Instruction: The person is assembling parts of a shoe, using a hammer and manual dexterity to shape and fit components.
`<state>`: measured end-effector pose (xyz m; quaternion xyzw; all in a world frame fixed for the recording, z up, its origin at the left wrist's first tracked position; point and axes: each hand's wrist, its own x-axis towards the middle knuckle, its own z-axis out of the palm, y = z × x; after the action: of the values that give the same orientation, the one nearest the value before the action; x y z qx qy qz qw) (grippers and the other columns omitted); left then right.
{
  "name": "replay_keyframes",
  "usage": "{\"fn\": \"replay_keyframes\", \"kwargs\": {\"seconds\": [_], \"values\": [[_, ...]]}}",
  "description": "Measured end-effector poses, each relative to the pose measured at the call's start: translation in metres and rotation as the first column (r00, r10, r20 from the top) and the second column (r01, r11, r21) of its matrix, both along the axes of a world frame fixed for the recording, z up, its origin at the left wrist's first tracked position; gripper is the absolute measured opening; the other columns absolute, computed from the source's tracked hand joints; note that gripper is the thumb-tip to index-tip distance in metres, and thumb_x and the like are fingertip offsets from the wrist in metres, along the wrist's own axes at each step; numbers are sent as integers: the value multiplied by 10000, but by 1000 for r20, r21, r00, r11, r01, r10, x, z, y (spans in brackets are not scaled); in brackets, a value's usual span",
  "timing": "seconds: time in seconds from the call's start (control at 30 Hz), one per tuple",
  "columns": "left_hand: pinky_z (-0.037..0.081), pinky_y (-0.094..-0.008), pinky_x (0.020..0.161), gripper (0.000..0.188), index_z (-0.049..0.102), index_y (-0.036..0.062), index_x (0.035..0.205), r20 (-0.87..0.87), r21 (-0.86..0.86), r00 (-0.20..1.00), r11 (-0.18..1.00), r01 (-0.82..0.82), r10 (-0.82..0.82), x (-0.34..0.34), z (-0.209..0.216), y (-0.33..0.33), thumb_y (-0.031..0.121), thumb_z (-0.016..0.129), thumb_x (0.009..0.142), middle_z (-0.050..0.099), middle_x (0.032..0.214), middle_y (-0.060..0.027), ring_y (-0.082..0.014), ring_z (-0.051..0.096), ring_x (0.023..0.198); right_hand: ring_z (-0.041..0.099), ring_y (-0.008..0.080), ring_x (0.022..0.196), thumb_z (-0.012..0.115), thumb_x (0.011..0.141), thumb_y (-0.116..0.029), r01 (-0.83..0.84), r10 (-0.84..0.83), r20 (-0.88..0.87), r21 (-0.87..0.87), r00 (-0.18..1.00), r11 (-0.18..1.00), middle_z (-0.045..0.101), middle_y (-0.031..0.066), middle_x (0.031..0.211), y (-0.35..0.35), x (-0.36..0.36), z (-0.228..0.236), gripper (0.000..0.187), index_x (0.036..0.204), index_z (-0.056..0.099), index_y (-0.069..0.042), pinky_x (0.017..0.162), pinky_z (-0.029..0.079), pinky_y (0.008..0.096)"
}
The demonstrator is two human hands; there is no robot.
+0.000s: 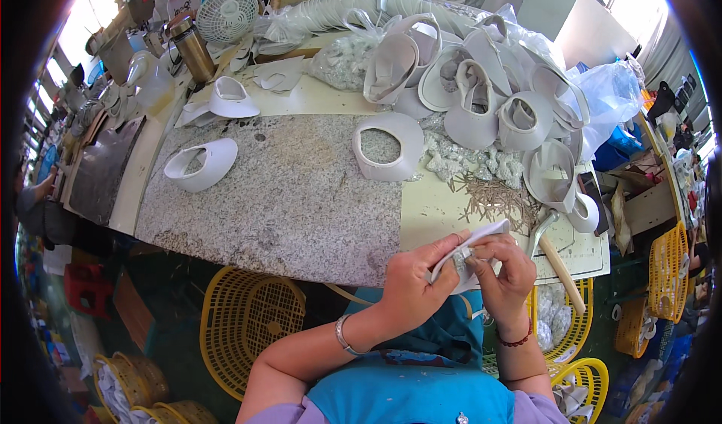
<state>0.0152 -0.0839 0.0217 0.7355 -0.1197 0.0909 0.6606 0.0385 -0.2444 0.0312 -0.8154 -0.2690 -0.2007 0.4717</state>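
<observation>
Just past the table's front edge, both my hands are closed on a white shoe upper. My left hand pinches its left edge between thumb and fingers. My right hand grips the other side, its thumb pressed toward the inside. A small crumpled clear bit shows in the fold, too small to make out. Right of my right hand lies a hammer with a wooden handle. Beyond my hands, thin brown sticks lie in a loose pile. One finished-looking white upper rests on the stone slab.
White uppers are heaped at the back right beside bagged clear plastic bits. More uppers lie at left. A steel flask and a fan stand behind. Yellow baskets flank my lap. Other people sit across the table.
</observation>
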Motion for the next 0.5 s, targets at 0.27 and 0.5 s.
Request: {"fn": "replay_keyframes", "kwargs": {"seconds": [0.27, 0.5], "values": [[461, -202, 611, 271, 603, -30, 1120, -224, -361, 968, 932, 25, -113, 4, -5, 1, 110, 564, 892, 641, 815, -6, -25, 535, 722, 615, 282, 769, 718, 675, 34, 50, -22, 221, -119, 975, 992, 657, 137, 868, 12, -3, 8, 205, 816, 583, -28, 645, 468, 326], [434, -192, 567, 222, 617, -22, 1060, -251, -427, 956, 904, 29, -149, 6, -12, -2, 126, 560, 905, 618, 780, 15, -13, 510, 686, 618, 285, 719, 724, 676, 31, 61, -32, 250, -108, 968, 992, 664, 150, 857, 9, -2, -3, 204, 786, 564, -31, 611, 468, 329]]}}
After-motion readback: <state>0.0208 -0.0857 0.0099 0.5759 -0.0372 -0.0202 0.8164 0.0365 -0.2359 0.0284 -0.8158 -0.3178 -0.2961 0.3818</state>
